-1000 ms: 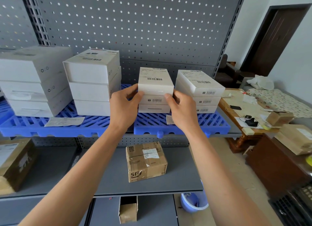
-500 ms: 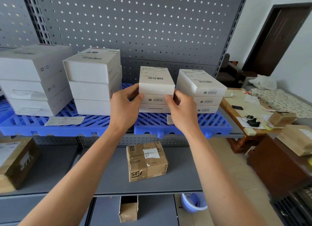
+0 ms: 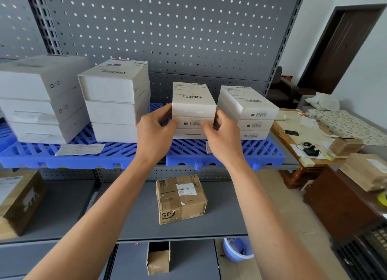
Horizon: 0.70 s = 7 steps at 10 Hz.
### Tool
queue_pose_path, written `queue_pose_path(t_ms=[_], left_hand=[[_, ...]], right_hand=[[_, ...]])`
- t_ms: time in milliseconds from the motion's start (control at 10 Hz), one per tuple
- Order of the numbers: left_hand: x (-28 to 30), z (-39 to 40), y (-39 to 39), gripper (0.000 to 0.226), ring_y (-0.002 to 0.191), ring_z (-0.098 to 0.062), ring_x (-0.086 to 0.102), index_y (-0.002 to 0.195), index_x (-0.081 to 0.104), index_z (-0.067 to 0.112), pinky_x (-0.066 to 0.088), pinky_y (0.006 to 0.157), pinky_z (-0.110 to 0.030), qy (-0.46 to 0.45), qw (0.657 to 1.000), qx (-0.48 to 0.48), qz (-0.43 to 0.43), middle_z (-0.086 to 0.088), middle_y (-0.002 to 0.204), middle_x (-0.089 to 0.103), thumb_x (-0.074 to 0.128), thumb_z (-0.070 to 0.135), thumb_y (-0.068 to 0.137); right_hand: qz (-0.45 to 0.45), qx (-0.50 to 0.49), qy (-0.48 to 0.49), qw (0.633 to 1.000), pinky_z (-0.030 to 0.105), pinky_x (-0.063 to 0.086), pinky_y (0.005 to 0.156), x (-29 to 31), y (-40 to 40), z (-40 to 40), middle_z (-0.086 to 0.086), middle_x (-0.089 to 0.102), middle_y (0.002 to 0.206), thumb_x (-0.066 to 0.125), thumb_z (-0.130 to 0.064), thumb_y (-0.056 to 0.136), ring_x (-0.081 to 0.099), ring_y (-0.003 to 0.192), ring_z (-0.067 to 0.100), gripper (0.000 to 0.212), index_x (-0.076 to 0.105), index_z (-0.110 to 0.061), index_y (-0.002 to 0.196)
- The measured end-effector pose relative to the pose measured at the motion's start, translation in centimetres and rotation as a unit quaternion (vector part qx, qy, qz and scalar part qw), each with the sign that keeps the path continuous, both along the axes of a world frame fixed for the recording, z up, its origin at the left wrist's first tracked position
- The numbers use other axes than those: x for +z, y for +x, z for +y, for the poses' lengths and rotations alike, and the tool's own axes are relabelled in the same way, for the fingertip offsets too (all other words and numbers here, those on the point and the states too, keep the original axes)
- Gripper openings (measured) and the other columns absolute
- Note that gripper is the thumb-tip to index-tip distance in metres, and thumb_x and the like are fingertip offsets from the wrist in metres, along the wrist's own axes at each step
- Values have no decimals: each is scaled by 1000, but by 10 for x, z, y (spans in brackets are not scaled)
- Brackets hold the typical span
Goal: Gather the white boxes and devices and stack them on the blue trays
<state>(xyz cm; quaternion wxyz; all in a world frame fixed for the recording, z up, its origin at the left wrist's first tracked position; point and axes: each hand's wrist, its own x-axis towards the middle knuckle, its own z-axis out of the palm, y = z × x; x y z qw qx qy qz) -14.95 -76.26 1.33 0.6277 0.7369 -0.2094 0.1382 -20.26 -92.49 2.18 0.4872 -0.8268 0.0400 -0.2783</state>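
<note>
A small white rectangular cardboard box with a barcode label on its lid [image 3: 193, 99] is seen on top of a stack of three like boxes, which stands on the right-hand blue slatted plastic tray [image 3: 226, 154] on the upper shelf. The left hand [image 3: 156, 131] is curled against the stack's left front corner, thumb at the seam beneath the top box, and the right hand [image 3: 223, 133] is curled against the right front corner; both are judged to be grasping the stack at the level of the top two boxes, though exactly which box is pinched is partly hidden by the fingers. The box is judged to be light and stiff, with smooth card faces that could slide on the box beneath, so it is best taken by its two short side walls, low down, and kept level. A second stack of three white labelled boxes [image 3: 249, 112] stands just beside it on the right, near but apparently not touching. On the left blue tray [image 3: 62, 156], two stacks of larger white boxes [image 3: 117, 99] are set, with a paper slip [image 3: 80, 149] lying in front. Behind is a grey perforated metal back panel [image 3: 167, 28]. On the grey shelf below sits a brown cardboard parcel [image 3: 181, 198]; a wooden table strewn with papers [image 3: 303, 137] and a dark door [image 3: 343, 45] are seen to the right.
</note>
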Motion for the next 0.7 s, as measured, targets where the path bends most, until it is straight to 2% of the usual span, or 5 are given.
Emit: queue_pose_path(t_ms=[200,300,400,500,700], left_hand=[[2,3,0,45,117,-7,64,137,61,26,59,93,-35,11,1000,-7,-20,14,124,69,58,13,93],[1,7,-3,45,121,-8,62,139,58,24,57,94,-28,15,999,-22,-29,13,128,67,58,14,95],[2,11,-9,46,123,-7,59,141,56,19,54,88,-13,8,999,-31,-38,11,131,65,59,10,96],[2,18,-18,45,110,13,58,141,57,18,49,80,-5,4,999,-32,-38,14,128,63,59,9,97],[-5,37,-34,44,103,5,57,143,56,19,41,75,2,48,998,-26,-39,12,128,63,61,21,99]], right_hand=[[7,-25,1,1000,20,58,85,-4,2,6,-12,64,127,59,-25,95,62,113,3,47,48,-25,140],[9,-49,-2,999,22,56,89,-4,-6,10,-15,61,133,59,-27,94,60,116,-1,53,43,-27,145],[-6,-53,-1,999,7,49,79,-2,-20,17,-20,61,131,59,-21,96,57,111,-10,50,46,-31,143],[-6,-62,-10,998,2,46,71,0,-34,26,-21,61,130,58,-19,96,55,96,-20,50,47,-32,144],[-10,-88,-16,996,-5,40,79,-1,-60,46,-14,60,136,59,-19,97,50,106,-18,48,51,-26,143]])
